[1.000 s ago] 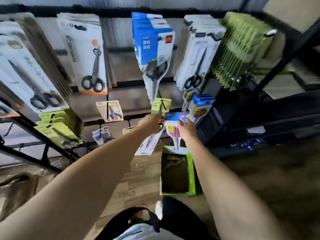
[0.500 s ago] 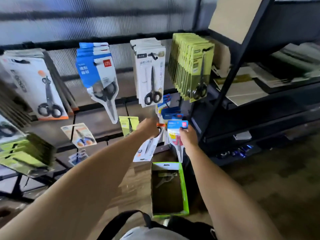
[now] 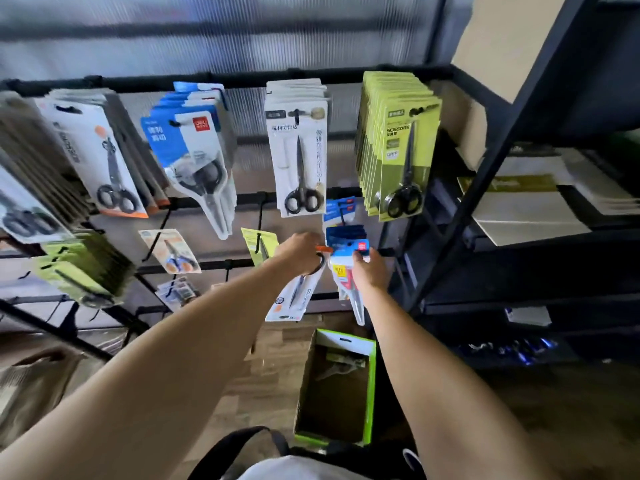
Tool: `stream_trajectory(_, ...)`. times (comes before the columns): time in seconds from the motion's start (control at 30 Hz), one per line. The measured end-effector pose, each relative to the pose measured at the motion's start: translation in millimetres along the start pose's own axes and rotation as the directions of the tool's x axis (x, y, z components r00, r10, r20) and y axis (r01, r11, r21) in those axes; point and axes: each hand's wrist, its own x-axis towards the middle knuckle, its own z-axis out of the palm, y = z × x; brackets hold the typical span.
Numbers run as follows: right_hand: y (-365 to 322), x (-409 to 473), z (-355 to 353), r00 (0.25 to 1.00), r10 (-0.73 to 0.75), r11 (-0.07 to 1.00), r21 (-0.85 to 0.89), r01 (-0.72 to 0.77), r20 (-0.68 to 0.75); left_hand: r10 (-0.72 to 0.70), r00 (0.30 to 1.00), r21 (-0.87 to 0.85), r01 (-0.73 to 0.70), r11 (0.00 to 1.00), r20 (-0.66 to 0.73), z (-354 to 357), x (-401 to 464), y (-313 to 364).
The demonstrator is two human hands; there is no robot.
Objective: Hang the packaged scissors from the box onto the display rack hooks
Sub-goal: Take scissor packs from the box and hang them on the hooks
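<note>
Right hand grips a blue-topped scissors pack by its right edge, header lifted to the lower row of the display rack, right up against the blue packs already hanging there. Left hand is closed round the top of a white-and-orange scissors pack, which dangles below the fist. Box sits on the wood floor, near, under both hands; something still lies in its far end, too dim to name.

Risks, my read: the hang hole is hidden behind the fingers, so it may miss the hook tip and the pack could slip off and fall toward the box. The two held packs sit just beside each other and could snag. Pushing the header in could shove the hanging blue packs back or twist them on the hook. The left pack, held only at one end, could swing into the small lime pack to the left.

Materials: packs are flat glossy card with clear plastic blisters, long and tapering to a point at the blade end; stiff but bendy. Rack is thin black metal bars with wire hooks; ribbed translucent panel behind. Box is plain brown cardboard inside, lime green outside, open top. Upper row: white packs and lime-green packs hang in dense stacks.
</note>
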Motion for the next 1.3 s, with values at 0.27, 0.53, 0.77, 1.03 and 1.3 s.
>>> stream_trajectory(0.27,-1.6,14.6,8.7,0.987,0.155,0.984,-0.081,-0.157,-0.033,-0.003,0.999,0.036,0.004,0.999,-0.039,0.1,6.9,5.6)
stream_trajectory(0.53,12.4,31.4,11.5,0.965,0.249,0.960,-0.156,-0.234,0.082,-0.009,1.000,0.065,0.010,0.998,-0.012,-2.1,10.3,4.6)
stream_trajectory(0.77,5.9,-7.8,29.1,0.839,0.311,0.946,-0.235,-0.225,0.448,-0.059,0.998,0.029,0.059,0.998,-0.008,-4.5,-3.2,-17.6)
stream_trajectory(1.03,2.8,-54.6,89.8,0.736,0.241,0.930,-0.368,0.012,0.633,-0.080,0.997,-0.085,0.081,0.993,0.014,-32.2,-41.8,-73.8)
stream_trajectory(1.3,-18.0,-101.4,148.8,0.759,0.060,0.877,-0.398,0.271,0.649,-0.236,0.970,-0.160,0.223,0.961,-0.062,-61.3,-94.0,-171.8)
